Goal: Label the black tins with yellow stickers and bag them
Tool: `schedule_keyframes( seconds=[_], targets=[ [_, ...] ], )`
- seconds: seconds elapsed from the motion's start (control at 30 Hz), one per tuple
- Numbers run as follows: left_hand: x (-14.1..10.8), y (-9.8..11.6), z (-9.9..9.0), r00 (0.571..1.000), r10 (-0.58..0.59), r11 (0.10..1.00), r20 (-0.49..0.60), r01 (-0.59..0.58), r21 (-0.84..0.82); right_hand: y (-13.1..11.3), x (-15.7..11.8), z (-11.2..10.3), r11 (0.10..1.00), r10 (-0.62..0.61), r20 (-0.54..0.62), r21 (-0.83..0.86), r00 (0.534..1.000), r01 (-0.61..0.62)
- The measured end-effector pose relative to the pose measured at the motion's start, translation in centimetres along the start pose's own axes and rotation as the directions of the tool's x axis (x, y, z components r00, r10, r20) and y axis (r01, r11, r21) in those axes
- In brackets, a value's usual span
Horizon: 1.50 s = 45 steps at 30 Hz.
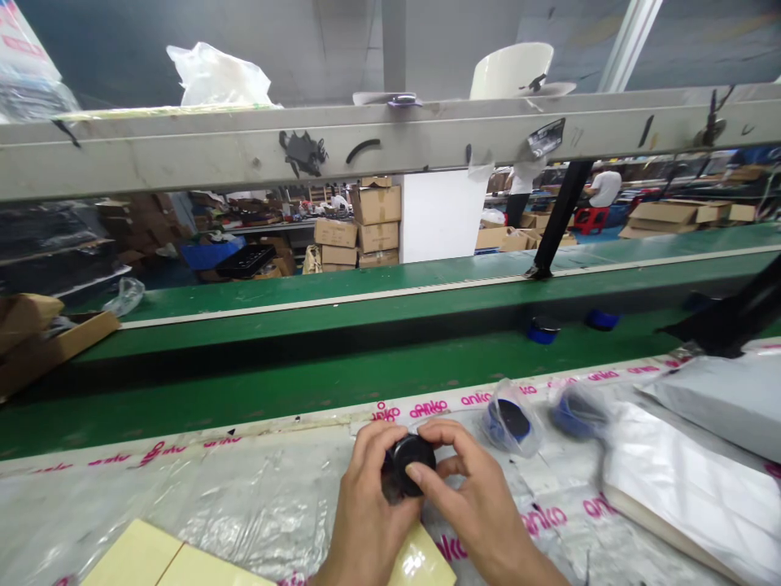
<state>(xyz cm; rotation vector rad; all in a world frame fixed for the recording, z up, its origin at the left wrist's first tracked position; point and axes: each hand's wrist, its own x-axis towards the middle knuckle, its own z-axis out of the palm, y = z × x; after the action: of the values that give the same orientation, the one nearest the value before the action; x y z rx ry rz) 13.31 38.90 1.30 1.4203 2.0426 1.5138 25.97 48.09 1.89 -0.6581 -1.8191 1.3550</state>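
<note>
Lower center: left hand and right hand both grasp a round black object, right thumb on its face; possibly a lid, view blurred. Right of it on the counter: two bagged blue items.

head cam: worn on head | faces fwd + down at hands | hands close, room bkgd far
</note>
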Motion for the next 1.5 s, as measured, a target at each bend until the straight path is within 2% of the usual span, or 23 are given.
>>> schedule_keyframes(
  seconds=[0.17,0.33,0.57,0.77,0.83,0.93,1.03,1.23,1.33,1.4,1.5],
  targets=[
    [-0.2,0.1,0.3,1.0,0.022,1.0,-0.012,-0.022,0.02,-0.3,0.1,0.0,0.989,0.121,0.007,0.088,0.993,-0.121],
    [0.0,0.7,0.3,0.998,-0.061,0.994,0.007,0.062,-0.091,-0.1,0.3,-0.4,0.951,0.195,0.083,0.229,0.977,-0.21],
    [0.0,0.6,0.3,0.999,-0.033,0.999,-0.029,0.032,-0.027,-0.4,0.3,-0.1,0.986,0.152,0.03,0.068,0.988,-0.154],
    [0.4,0.7,0.5,0.992,-0.122,0.98,0.014,0.123,-0.156,-0.8,0.2,-0.7,0.988,0.109,0.046,0.107,0.993,-0.114],
    [0.4,0.8,0.3,0.981,-0.189,0.954,0.035,0.192,-0.231,-0.7,0.2,-0.8,0.987,0.108,0.051,0.113,0.993,-0.113],
    [0.5,0.9,-0.1,0.938,-0.313,0.843,0.151,0.348,-0.411,-0.5,0.3,-1.0,0.969,0.162,0.061,0.176,0.985,-0.17],
    [0.7,1.0,-0.6,0.923,-0.307,0.75,0.234,0.386,-0.537,-0.4,0.4,-1.1,0.968,0.184,0.059,0.162,0.981,-0.191],
    [0.8,1.1,-0.9,0.927,-0.3,0.719,0.223,0.374,-0.586,-0.5,0.4,-1.2,0.973,0.18,0.059,0.136,0.982,-0.187],
    [0.7,1.2,-1.0,0.917,-0.337,0.654,0.216,0.393,-0.647,-0.6,0.4,-1.2,0.974,0.181,0.049,0.132,0.982,-0.186],
    [0.8,1.2,-1.1,0.867,-0.408,0.523,0.285,0.478,-0.705,-0.6,0.4,-1.3,0.973,0.181,0.047,0.135,0.982,-0.186],
    [1.0,1.2,-1.3,0.743,-0.471,0.235,0.475,0.625,-0.744,-0.7,0.5,-1.3,0.974,0.182,0.046,0.127,0.982,-0.186]
  ],
)
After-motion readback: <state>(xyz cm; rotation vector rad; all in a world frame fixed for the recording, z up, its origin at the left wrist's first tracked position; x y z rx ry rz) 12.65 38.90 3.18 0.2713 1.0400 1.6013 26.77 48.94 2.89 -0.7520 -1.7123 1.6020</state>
